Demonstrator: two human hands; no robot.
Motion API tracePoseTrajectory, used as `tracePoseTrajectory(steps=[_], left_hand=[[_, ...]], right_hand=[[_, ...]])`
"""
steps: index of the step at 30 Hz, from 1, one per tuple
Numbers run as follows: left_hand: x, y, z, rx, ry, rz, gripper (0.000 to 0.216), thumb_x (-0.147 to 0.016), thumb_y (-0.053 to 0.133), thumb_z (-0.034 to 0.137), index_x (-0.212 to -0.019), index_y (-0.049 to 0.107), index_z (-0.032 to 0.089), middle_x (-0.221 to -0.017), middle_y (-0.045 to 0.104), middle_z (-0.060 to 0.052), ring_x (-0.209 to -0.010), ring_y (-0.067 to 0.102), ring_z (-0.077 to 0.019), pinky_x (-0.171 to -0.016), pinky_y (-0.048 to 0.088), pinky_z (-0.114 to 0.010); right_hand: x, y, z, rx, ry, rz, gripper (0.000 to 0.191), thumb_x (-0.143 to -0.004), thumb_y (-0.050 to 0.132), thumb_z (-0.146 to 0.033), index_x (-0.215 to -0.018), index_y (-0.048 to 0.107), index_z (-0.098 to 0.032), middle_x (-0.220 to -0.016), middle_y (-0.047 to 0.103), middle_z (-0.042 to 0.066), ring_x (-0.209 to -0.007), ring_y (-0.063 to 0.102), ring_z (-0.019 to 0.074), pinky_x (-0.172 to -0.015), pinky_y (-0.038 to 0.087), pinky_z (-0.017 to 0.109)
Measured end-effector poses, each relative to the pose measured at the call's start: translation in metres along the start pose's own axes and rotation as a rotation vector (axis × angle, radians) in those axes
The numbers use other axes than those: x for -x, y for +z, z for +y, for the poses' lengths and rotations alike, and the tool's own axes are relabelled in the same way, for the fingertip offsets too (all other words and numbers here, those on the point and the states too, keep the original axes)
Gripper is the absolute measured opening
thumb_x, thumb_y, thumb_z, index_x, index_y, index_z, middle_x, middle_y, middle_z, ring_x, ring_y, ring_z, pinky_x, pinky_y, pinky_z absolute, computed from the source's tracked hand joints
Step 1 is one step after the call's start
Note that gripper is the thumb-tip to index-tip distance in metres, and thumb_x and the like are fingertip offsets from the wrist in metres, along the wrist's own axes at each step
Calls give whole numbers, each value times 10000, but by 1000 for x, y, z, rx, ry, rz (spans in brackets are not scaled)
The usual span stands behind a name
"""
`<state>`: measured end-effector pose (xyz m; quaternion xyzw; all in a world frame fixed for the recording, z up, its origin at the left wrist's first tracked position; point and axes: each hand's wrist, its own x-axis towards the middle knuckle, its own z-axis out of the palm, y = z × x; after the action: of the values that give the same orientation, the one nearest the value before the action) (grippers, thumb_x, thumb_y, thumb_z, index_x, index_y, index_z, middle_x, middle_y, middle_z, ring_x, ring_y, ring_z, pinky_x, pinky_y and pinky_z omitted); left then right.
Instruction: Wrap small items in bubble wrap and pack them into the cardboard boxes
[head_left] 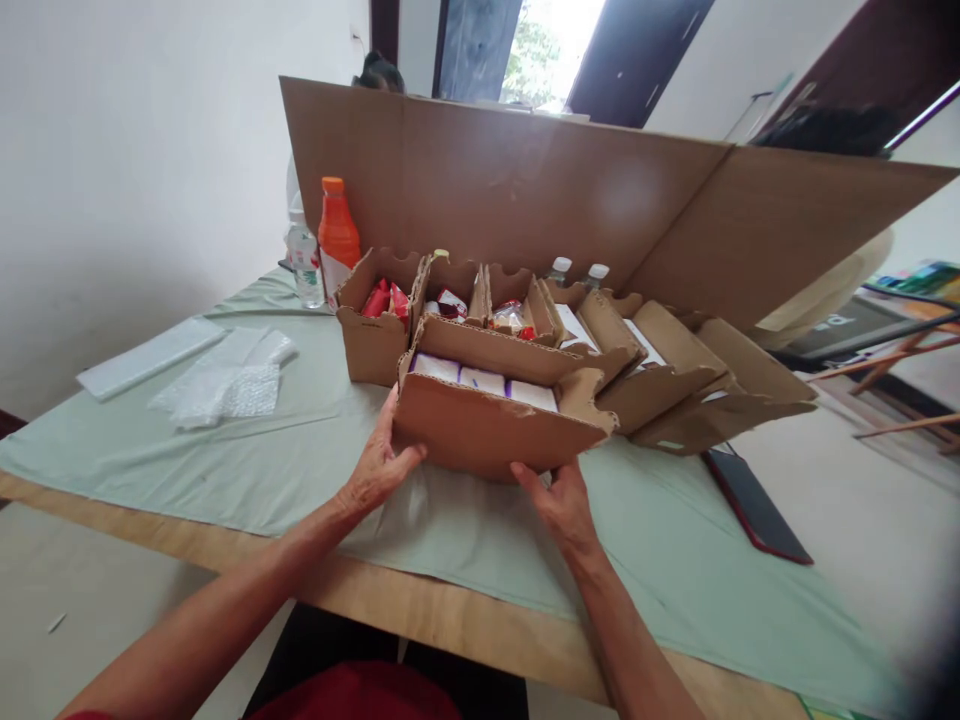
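Observation:
Between my hands is an open cardboard box (487, 430), tilted, in front of a row of similar boxes. Inside it lie several white packs with purple edges (482, 381). My left hand (380, 465) grips the box's left end, thumb on the front face and fingers partly hidden behind. My right hand (559, 500) holds it at the lower right, thumb on the front and the other fingers underneath, out of sight. Just behind stands a box with red packets (386, 300); beside it are boxes with mixed small packages (510, 318).
A tall cardboard panel (517, 190) stands behind the boxes. An orange bottle (339, 235) and a clear bottle (304, 265) are at the back left. Bubble wrap (251, 385) lies on the green cloth (315, 480). A dark flat tablet-like object (757, 505) rests at the right.

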<state>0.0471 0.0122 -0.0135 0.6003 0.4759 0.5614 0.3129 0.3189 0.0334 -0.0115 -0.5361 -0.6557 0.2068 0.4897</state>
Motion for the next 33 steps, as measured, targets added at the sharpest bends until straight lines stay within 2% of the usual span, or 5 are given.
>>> tracePoseTrajectory(steps=[7,14,17,26,33], left_hand=[[4,-27,-28,-333,-78,72,656,-936,566,315,-1555,395,178,-1546,526,-162,-1430,507,-297,-1191,421,-516],[38,-162,-37,-814,-180,320,439,-867,602,298,-1292,644,197,-1473,554,-156,-1483,401,-369,-1246,262,-613],[26,-203,-39,-949,-223,360,509,-800,642,295,-1294,645,170,-1516,509,-183,-1524,299,-430,-1239,208,-644],[-19,-207,-44,-946,-265,301,142,-801,596,221,-707,698,190,-977,761,-148,-1146,643,-342,-1221,183,-616],[-6,-212,30,-616,-211,485,240,-866,567,377,-845,714,188,-892,762,-77,-871,691,-241,-881,542,-405]], right_hand=[[0,5,25,60,8,-89,472,-881,632,-539,-1178,653,-173,-1137,725,166,-1060,676,341,-955,520,566],[23,-13,68,273,-87,-111,414,-910,573,-608,-1054,753,-264,-1270,712,110,-1124,675,369,-666,562,465],[20,-10,66,319,-118,-123,439,-904,551,-629,-989,766,-256,-1208,738,106,-1088,690,368,-739,574,504],[15,-7,61,383,-128,-144,483,-889,515,-626,-923,783,-226,-1157,758,117,-1058,711,356,-748,591,484],[31,-6,19,270,-42,-97,433,-925,544,-588,-1051,747,-227,-1210,736,131,-1108,697,349,-725,595,441]])
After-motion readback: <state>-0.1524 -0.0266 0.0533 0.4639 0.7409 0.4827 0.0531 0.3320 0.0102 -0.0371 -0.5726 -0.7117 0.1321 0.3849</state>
